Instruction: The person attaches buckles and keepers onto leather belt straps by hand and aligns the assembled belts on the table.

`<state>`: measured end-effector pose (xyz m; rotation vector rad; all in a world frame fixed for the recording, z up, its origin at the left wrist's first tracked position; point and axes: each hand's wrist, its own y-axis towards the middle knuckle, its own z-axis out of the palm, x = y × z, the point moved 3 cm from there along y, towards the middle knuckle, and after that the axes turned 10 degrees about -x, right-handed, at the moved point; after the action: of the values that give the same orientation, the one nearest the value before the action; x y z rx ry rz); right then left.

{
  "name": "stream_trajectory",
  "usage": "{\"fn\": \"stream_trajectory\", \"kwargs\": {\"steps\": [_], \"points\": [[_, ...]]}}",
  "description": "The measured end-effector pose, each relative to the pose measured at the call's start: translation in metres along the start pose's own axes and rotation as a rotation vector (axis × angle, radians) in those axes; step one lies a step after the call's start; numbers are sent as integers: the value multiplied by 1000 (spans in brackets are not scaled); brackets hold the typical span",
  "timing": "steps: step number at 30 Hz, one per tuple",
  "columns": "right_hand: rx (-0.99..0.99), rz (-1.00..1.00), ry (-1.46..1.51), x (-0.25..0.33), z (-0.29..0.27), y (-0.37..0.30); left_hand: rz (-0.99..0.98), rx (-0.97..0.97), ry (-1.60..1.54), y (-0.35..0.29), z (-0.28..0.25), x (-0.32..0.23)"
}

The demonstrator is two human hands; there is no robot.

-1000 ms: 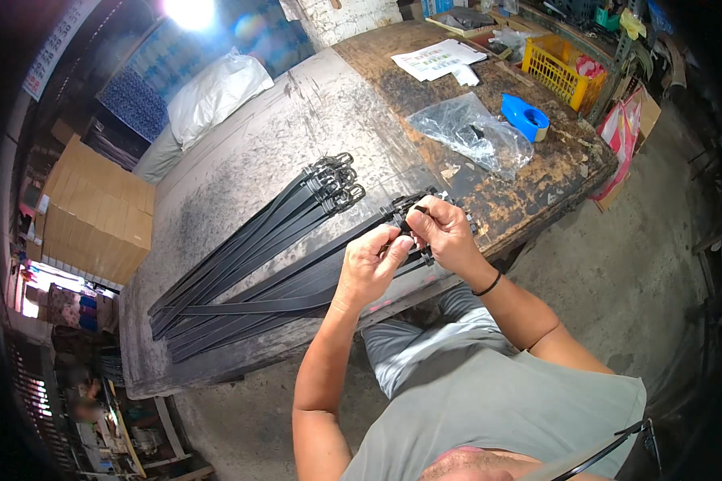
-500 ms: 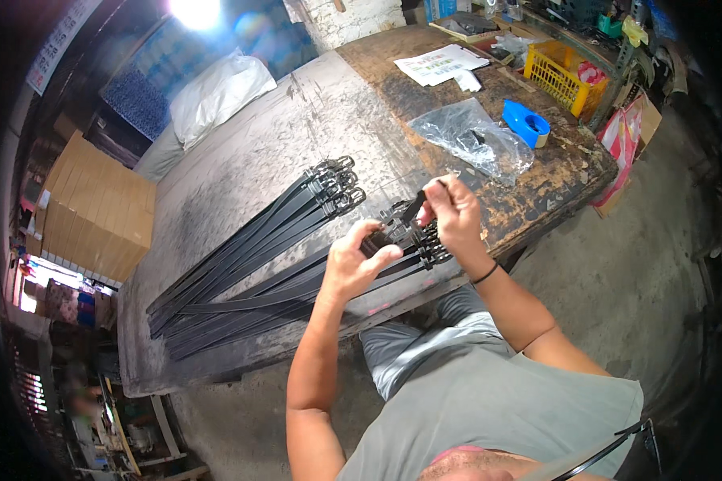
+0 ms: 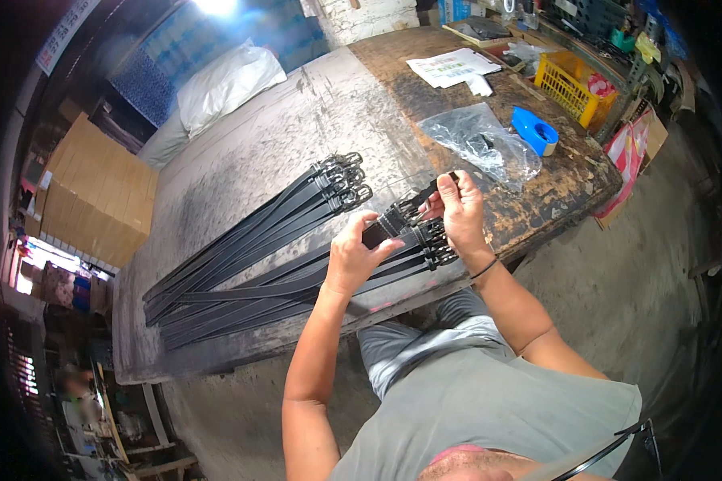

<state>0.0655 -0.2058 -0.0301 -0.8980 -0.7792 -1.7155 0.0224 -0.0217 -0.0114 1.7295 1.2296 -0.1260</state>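
Black belts with metal buckles lie in two bunches on the worktable (image 3: 313,104). The farther bunch (image 3: 245,224) has its buckles at its upper right end. Over the nearer bunch (image 3: 241,309), whose buckles (image 3: 436,244) gather beside my right wrist, I hold a belt (image 3: 393,220) by its buckle end. My left hand (image 3: 350,256) is closed around this belt, thumb on the near side. My right hand (image 3: 462,212) pinches a short black strap piece (image 3: 427,192) at the buckle, its tip showing above my fingers. The fingers partly hide the buckle.
A clear plastic bag (image 3: 485,144) and a blue tape dispenser (image 3: 535,132) lie beyond my right hand. Papers (image 3: 453,67) and a yellow crate (image 3: 565,88) are farther back. A white sack (image 3: 229,88) sits far left, near stacked cardboard (image 3: 96,192).
The view has shifted slightly. My right hand has turned and drawn back a little from the buckle, with the strap piece still pinched. My left hand keeps its grip on the belt.
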Motion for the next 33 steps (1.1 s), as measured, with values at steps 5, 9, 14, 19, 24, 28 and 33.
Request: {"fn": "stream_trajectory", "kwargs": {"steps": [5, 9, 14, 19, 24, 28, 33], "points": [[-54, 108, -18, -10, -9, 15, 158, -35, -19, 4, 3, 5], [-70, 128, -28, -15, -16, 21, 137, -2, 28, 4, 13, 5], [-114, 171, -14, -24, -26, 24, 145, 49, 101, 4, 30, 17], [-99, 163, -60, -24, -32, 26, 204, 21, 96, 4, 37, 14], [-146, 143, -56, -35, -34, 25, 145, 35, 237, 0, 49, 23], [-154, 156, -75, -38, -37, 27, 169, 39, 235, 2, 50, 24], [-58, 106, -307, -17, -67, 47, 76, 131, 152, 0, 47, 52]]}}
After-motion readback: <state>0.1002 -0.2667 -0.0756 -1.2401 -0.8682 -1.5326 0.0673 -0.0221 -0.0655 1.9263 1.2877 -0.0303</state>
